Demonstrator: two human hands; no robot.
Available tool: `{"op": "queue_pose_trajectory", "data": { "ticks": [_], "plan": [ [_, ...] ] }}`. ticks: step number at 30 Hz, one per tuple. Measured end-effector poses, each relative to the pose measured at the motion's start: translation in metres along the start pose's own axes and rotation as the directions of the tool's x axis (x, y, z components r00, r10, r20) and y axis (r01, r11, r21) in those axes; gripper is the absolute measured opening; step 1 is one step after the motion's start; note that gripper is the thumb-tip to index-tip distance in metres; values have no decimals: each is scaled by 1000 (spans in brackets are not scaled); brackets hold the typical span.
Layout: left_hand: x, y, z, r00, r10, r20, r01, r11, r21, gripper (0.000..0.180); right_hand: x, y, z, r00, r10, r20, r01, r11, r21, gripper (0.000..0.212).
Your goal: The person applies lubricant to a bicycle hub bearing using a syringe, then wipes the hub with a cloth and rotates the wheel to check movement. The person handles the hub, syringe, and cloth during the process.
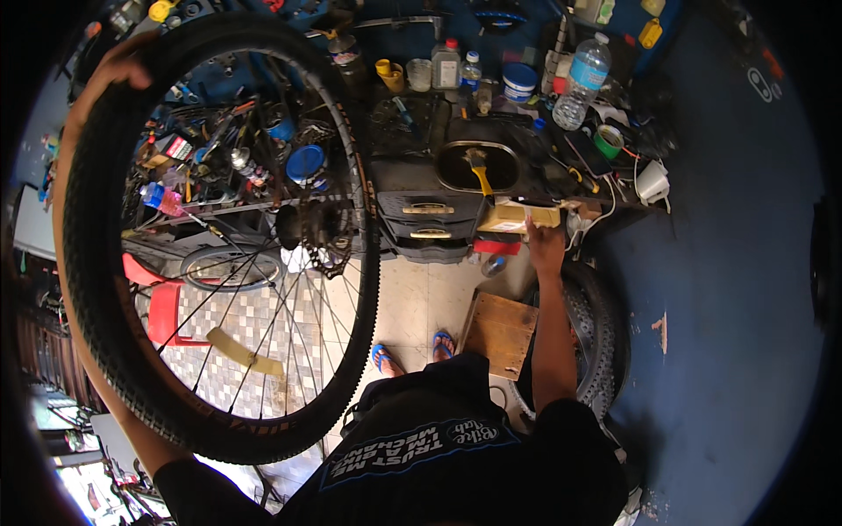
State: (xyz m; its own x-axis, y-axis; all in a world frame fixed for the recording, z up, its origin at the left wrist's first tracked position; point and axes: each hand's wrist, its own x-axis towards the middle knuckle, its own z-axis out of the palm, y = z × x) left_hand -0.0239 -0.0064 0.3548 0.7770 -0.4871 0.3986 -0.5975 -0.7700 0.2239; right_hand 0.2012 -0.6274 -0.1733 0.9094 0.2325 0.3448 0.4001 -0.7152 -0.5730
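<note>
A bicycle wheel point(95, 263) with a knobby black tyre stands tilted up on my left side, its cassette point(326, 226) and spokes showing. My left hand point(123, 72) grips the tyre near its top, while the forearm runs down along the outer side of the wheel. Over at the bench's front edge, my right hand point(547, 249) has its fingers on the near side of a yellow-brown cardboard box point(509, 217). Its index finger reaches onto the box and the others look curled; the thumb is hard to see. The box juts out beside black drawers point(427, 230).
The cluttered workbench holds an oval pan point(452, 178) with a yellow-handled brush point(481, 180), a large water bottle point(582, 83) and blue tubs point(519, 82). Below are a wooden stool point(500, 333) and another tyre point(596, 351). A red chair point(165, 314) stands beyond the wheel; a blue wall point(728, 263) rises at right.
</note>
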Motion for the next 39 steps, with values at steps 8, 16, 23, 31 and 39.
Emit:
{"op": "queue_pose_trajectory", "data": {
  "ticks": [8, 16, 23, 31, 39],
  "plan": [
    [103, 156, 17, 978, -160, 132, 101, 925, 367, 35, -121, -17, 61, 961, 65, 268, -138, 955, 263, 33],
    [194, 191, 22, 970, -105, 220, 6, 913, 407, 37, -196, 79, 137, 856, -150, 495, -305, 626, 717, 27],
    [181, 250, -15, 915, -383, 127, 302, 859, 413, 45, -191, 32, 108, 704, 152, 694, -641, 556, 529, 32],
    [160, 304, -74, 963, -263, 62, 228, 915, 333, 37, -110, -24, 47, 665, 233, 710, -747, 197, 635, 38],
    [56, 314, -59, 839, -545, -10, 517, 789, 332, 51, -117, -78, 91, 770, -216, 600, -607, 39, 794, 33]
  ]
}}
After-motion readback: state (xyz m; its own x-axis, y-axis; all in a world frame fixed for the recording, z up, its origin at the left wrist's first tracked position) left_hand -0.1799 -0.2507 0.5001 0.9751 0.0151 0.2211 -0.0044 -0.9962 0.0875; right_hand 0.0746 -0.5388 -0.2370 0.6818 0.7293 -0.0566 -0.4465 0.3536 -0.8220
